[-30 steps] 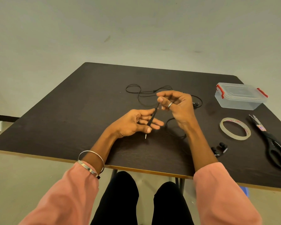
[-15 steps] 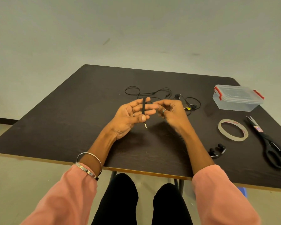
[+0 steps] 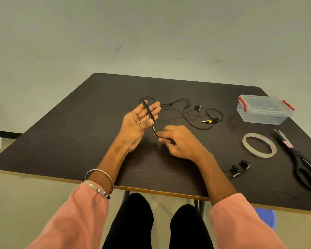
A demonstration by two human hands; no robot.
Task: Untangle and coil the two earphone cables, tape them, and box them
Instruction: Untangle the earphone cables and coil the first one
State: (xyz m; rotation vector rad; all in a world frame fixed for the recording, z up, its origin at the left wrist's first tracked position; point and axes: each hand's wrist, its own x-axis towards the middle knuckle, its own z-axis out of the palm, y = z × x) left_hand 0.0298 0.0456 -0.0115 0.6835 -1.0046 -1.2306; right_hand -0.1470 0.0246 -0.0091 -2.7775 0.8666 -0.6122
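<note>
Now our left hand (image 3: 138, 123) lies palm up, its thumb pinning the black cable (image 3: 149, 113) across straight fingers. Our right hand (image 3: 180, 141) pinches that cable below the plug, over the table (image 3: 79, 141).

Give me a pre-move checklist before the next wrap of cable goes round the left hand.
1. Coil lies across the left hand under its thumb: ok.
2. Right hand pinches the loose cable near the plug: ok.
3. Earbuds at the cable's end lie free on the table: ok.
4. Second earphone lies apart from the coil: cannot tell.
5. Tape and scissors lie ready on the right: ok.
6. Box is open: not ok.
</note>
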